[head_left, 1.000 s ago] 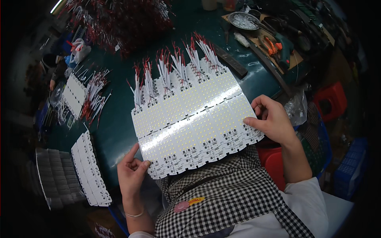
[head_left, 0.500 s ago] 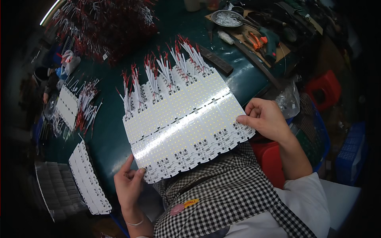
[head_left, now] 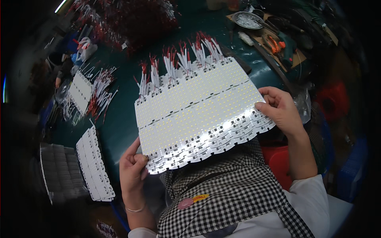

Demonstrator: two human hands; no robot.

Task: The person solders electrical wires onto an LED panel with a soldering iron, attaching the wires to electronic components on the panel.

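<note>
Between my two hands is a stack of white LED circuit boards (head_left: 198, 107), fanned out in overlapping layers along its near edge. Rows of small yellow LEDs cover the top face, and bundles of white wires with red ends (head_left: 174, 59) stand up from the far edge. My left hand (head_left: 134, 160) pinches the near left corner with its thumb on top. At the right edge, my right hand (head_left: 279, 108) grips the stack between thumb and curled fingers. The boards are held tilted above my lap, over the near edge of the table.
A big heap of red and white wires (head_left: 123, 20) covers the back left of the green table (head_left: 123, 75). Further left lie a smaller board panel (head_left: 80, 92), loose wires (head_left: 102, 91) and more stacked boards (head_left: 94, 166). Pliers (head_left: 276, 44) and a metal dish (head_left: 247, 20) are at the back right.
The stack and both hands appear higher and further right in the picture, along with the whole scene. The bright glare on the boards has shifted toward their near edge. Both hands keep their hold.
</note>
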